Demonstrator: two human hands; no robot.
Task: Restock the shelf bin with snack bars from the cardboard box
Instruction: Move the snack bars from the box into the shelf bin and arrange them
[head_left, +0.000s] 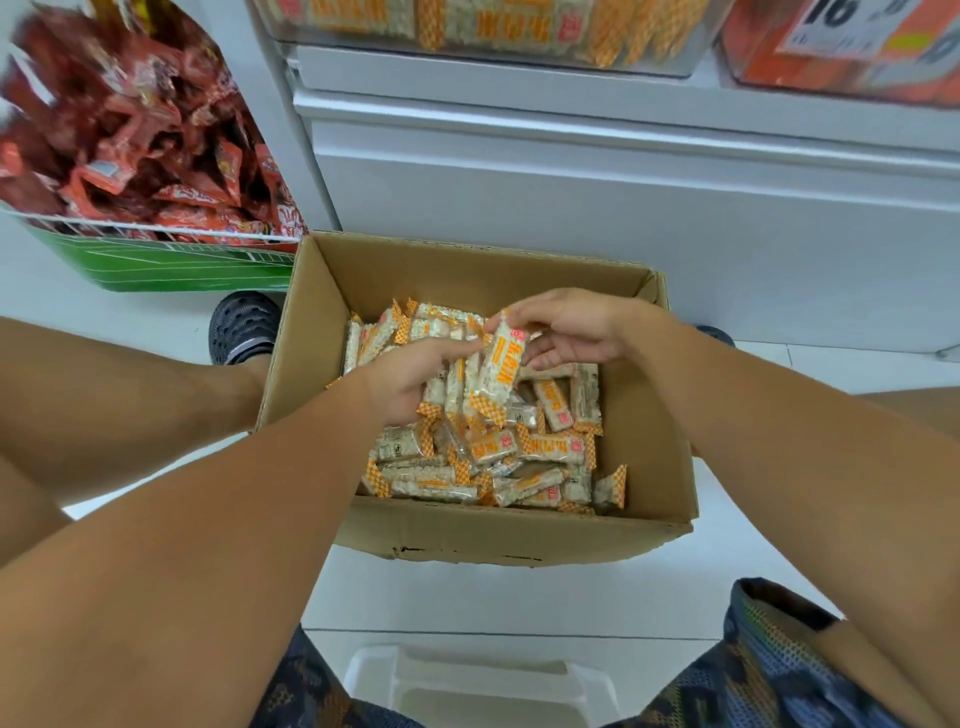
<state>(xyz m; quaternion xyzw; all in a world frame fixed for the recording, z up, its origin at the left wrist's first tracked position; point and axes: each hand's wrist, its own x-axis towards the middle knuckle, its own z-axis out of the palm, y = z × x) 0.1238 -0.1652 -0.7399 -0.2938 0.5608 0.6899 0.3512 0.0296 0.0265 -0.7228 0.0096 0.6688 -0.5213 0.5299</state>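
An open cardboard box (660, 426) stands on the white floor, holding several white-and-orange snack bars (519, 467). Both hands are inside it. My left hand (410, 382) grips a small bunch of bars from below. My right hand (566, 327) pinches the upper end of one bar (501, 364) that leans against that bunch. At the top of the view, a clear shelf bin (691, 67) on the white shelf unit holds more of the same bars; only its lower part shows.
A green wire-rimmed bin (156, 260) of red snack packets stands at the left. An orange box with a price tag (841, 47) sits top right. My foot in a dark shoe (241, 325) is beside the box. A white stool (478, 686) is under me.
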